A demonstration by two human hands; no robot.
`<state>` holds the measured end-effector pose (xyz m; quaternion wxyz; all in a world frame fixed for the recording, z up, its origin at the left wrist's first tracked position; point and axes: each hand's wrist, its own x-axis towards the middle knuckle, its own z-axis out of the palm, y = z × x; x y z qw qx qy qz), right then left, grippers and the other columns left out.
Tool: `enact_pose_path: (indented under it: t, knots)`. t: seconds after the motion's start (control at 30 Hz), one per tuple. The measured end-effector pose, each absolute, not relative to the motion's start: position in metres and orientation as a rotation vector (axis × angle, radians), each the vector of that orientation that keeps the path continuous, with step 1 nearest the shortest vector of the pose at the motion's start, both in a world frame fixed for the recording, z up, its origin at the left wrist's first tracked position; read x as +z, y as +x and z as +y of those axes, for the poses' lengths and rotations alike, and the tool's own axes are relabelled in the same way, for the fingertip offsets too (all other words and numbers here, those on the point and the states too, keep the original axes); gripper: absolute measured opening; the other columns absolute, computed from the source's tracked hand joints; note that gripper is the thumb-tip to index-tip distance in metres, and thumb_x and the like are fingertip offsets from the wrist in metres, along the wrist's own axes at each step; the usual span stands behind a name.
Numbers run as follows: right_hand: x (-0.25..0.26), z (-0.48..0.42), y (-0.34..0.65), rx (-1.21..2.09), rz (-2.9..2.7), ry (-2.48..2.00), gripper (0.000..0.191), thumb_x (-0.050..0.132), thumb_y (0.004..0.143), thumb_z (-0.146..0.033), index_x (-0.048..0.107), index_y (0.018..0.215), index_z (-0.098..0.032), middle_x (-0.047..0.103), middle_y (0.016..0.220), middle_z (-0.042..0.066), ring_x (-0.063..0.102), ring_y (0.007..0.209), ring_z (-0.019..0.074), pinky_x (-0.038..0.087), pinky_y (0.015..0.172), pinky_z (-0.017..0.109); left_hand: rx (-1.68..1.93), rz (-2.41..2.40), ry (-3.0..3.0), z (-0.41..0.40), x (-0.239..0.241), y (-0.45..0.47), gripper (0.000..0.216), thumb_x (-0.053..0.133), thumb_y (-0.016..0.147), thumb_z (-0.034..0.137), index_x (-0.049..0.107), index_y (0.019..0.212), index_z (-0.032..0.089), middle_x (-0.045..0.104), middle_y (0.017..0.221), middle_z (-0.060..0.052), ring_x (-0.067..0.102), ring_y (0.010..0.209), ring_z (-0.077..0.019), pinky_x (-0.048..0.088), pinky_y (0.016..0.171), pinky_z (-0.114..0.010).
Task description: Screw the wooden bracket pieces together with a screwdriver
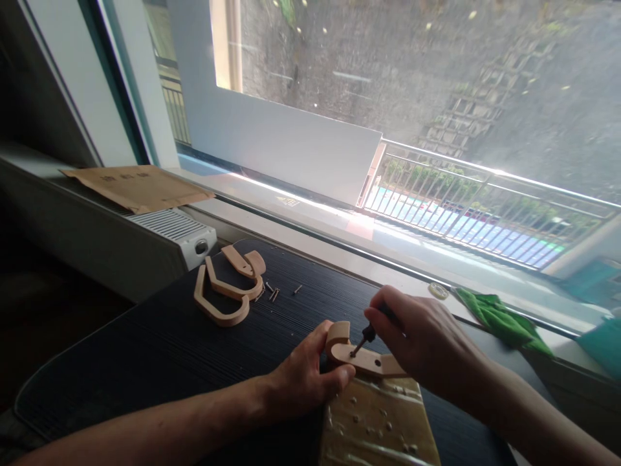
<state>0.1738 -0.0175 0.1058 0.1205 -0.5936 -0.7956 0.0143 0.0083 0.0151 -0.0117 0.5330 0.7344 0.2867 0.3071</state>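
Note:
My left hand (310, 366) grips the curled end of a wooden hook (363, 357), its thumb along the near side. The hook lies on a tape-wrapped block (376, 421) that has several small holes in its top. In my right hand (412, 330) is a screwdriver (369, 333) with a dark handle, fingers closed round it. The screwdriver's tip meets the hook near the curl, at a spot where a screw or hole sits; I cannot tell which. Another dark hole shows farther right along the hook.
Several more wooden hooks (228, 317) lie at the left on the dark table (160, 362), with loose screws (274, 294) beside them. A brown envelope (140, 188) rests on the radiator (167, 226). On the windowsill are a green cloth (502, 317) and a tape roll (438, 290).

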Motion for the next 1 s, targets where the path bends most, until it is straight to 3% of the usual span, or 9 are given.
enact_pose_path:
  t: [0.13,0.4,0.77,1.0]
  knots:
    - [0.108,-0.017,0.173,-0.002,-2.177,-1.923,0.030,0.037,0.088,-0.038,0.054,0.072,-0.020,0.052,0.051,-0.002,0.040,0.042,0.0103,0.020,0.046,0.025,0.755,0.662,1.771,0.015,-0.010,0.007,0.019,0.056,0.073,0.015,0.045,0.089,0.018,0.045,0.080,0.002,0.043,0.073,-0.0124,0.038,0.068,-0.023]
    - [0.137,-0.036,0.193,0.075,-2.364,-1.777,0.022,0.039,0.088,-0.034,0.056,0.078,-0.023,0.059,0.065,-0.002,0.049,0.054,0.0113,0.029,0.051,0.024,0.718,0.622,1.753,0.015,-0.005,0.006,0.017,0.054,0.075,0.015,0.045,0.089,0.018,0.047,0.080,0.003,0.044,0.074,-0.0126,0.039,0.068,-0.023]
    - [0.125,-0.040,0.205,0.164,-2.394,-1.801,0.018,0.040,0.088,-0.030,0.054,0.078,-0.023,0.057,0.064,-0.003,0.048,0.056,0.0111,0.031,0.053,0.024,0.659,0.643,1.793,0.017,-0.001,0.005,0.019,0.052,0.075,0.016,0.043,0.092,0.019,0.051,0.093,0.000,0.048,0.086,-0.0154,0.041,0.076,-0.025]
    - [0.130,-0.037,0.204,0.180,-2.562,-1.630,0.014,0.041,0.087,-0.018,0.054,0.085,-0.022,0.059,0.074,-0.001,0.051,0.062,0.0115,0.034,0.057,0.025,0.702,0.664,1.787,0.017,-0.010,0.009,0.020,0.052,0.074,0.023,0.043,0.092,0.020,0.050,0.093,-0.001,0.047,0.085,-0.0165,0.041,0.076,-0.026]
